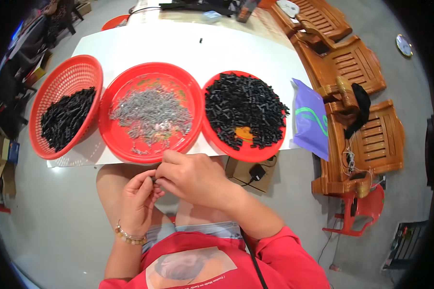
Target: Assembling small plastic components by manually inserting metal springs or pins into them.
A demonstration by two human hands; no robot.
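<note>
My left hand (139, 197) and my right hand (190, 177) meet over my lap, just off the near edge of the white table. Between their fingertips is a small black piece (154, 179), mostly covered by the fingers; both hands pinch it. Straight ahead lies a red tray (110, 139) of small silvery metal parts (149, 113). To its right, a second red tray (255, 155) is heaped with short black pieces (243, 106). On the left, a red basket (84, 67) with holed walls tilts against the middle tray and holds more black pieces (68, 118).
A purple pouch (309, 118) lies at the table's right edge. One loose black piece (200, 40) sits on the white tabletop (241, 50). Below the table stands a cardboard box (241, 168) with a black power adapter (257, 172). Wooden chairs (356, 62) line the right side.
</note>
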